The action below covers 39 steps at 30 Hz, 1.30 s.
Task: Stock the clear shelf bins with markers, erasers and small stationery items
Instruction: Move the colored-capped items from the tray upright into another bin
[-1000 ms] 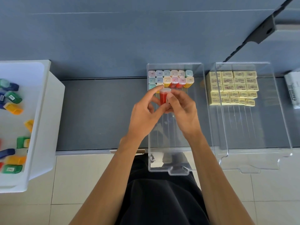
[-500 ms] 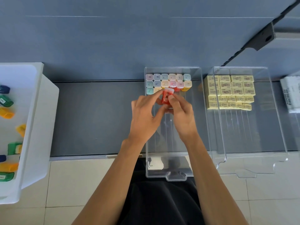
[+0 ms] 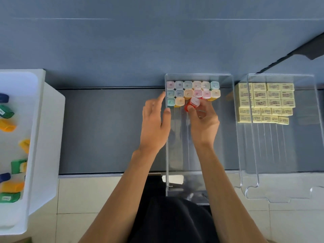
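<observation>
Right hand [image 3: 204, 121] curled, pinching a red marker [image 3: 188, 106] between thumb and fingertips inside the centre clear bin [image 3: 166, 155]. Marker tilted, clear cap leaning away from the fingers toward the back rows, red body down by the thumb. Left hand [image 3: 154, 123] relaxed and spread, holding nothing, just outside the bin's left wall. Index finger stretched toward the bin's back left corner, thumb tip up against the wall, contact hard to judge.

Directly beyond the right fingertips: capped markers [image 3: 192, 89] standing upright, packed against the bin's back wall in two full rows of pastel caps, plus two more starting a third row. Those two just left of the held marker, between it and the left thumb. Close behind the tilted cap, pink-capped ones of the second row, closing off the space farther back. On the wrist side of the fingers, open bin floor, ribbed and see-through.

Well right of the right hand, past the bin's wall: right clear bin [image 3: 280, 75], with yellow erasers [image 3: 264, 102] stacked toward its back. Far left of the left hand: white tub [image 3: 44, 137] holding coloured small items [image 3: 7, 112], green, orange and blue. Under both bins, dark shelf [image 3: 105, 128]; behind, blue wall [image 3: 157, 41]; below the forearms, tiled floor [image 3: 87, 195] and black clothing [image 3: 171, 223]. Black bracket [image 3: 313, 50] at the upper right, well apart from either hand.
</observation>
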Each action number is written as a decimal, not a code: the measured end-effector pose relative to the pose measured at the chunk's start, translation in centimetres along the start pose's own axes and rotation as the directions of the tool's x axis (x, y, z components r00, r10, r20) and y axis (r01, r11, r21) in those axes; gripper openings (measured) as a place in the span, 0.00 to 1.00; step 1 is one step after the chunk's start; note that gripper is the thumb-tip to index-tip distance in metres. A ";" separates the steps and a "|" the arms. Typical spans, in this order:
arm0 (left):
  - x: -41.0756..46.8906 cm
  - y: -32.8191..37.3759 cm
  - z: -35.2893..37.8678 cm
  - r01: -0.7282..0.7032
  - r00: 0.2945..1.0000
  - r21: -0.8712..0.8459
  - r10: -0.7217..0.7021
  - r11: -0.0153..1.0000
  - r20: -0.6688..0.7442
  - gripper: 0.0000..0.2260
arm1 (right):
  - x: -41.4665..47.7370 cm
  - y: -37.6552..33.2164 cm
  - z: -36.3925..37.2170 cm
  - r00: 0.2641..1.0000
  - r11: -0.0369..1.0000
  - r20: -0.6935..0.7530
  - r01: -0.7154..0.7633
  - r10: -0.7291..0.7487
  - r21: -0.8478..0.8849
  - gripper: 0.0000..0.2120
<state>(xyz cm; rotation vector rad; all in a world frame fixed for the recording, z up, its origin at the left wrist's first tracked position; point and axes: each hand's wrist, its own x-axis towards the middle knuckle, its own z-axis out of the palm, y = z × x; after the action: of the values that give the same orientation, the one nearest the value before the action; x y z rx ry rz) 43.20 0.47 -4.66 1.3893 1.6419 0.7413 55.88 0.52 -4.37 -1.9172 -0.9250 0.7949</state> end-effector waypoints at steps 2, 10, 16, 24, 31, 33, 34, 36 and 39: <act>0.0 -0.5 -0.2 0.012 0.999 0.011 -0.012 1.000 0.047 0.23 | 0.1 0.7 0.6 0.994 0.992 -0.016 0.106 -0.108 -0.063 0.09; 0.7 -1.9 -1.2 -0.010 1.000 0.112 0.007 0.994 0.028 0.23 | 0.5 1.9 1.6 0.976 0.972 0.028 0.216 -0.215 -0.090 0.11; 0.5 -2.2 -1.2 -0.008 0.999 0.084 0.003 0.996 0.051 0.19 | 0.5 1.6 1.9 0.989 0.990 0.030 0.144 -0.144 -0.007 0.11; -0.3 -2.4 -1.1 0.088 0.991 -0.094 -0.077 0.992 0.109 0.17 | 0.0 1.1 0.2 0.992 0.995 0.087 0.097 -0.096 -0.005 0.10; -2.1 -0.6 -2.3 0.058 0.998 -0.052 -0.056 0.997 0.031 0.16 | -1.5 0.0 -1.7 0.968 0.970 0.079 0.241 -0.238 -0.024 0.11; -3.0 0.0 -3.2 0.020 1.000 -0.019 -0.020 1.000 0.006 0.16 | -1.6 -0.8 -2.2 0.936 0.956 0.210 0.293 -0.282 -0.022 0.12; -3.5 0.3 -3.8 -0.001 1.000 0.013 0.002 1.000 -0.009 0.16 | -1.6 -1.3 -2.3 0.912 0.949 0.284 0.315 -0.295 -0.026 0.13; -4.5 0.9 -4.9 -0.043 0.998 0.108 0.047 0.993 -0.035 0.18 | -1.9 -2.1 -3.0 0.870 0.945 0.406 0.324 -0.279 -0.045 0.15; -7.3 1.9 -6.9 -0.013 0.996 0.252 0.034 0.968 -0.080 0.22 | -3.6 -3.3 -4.0 0.807 0.949 0.544 0.311 -0.232 -0.057 0.18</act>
<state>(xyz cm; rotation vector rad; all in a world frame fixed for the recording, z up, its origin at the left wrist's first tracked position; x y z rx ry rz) 38.33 -5.71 1.88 1.5752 1.8383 0.6273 56.19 -2.90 0.92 -1.6432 -1.5986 1.1355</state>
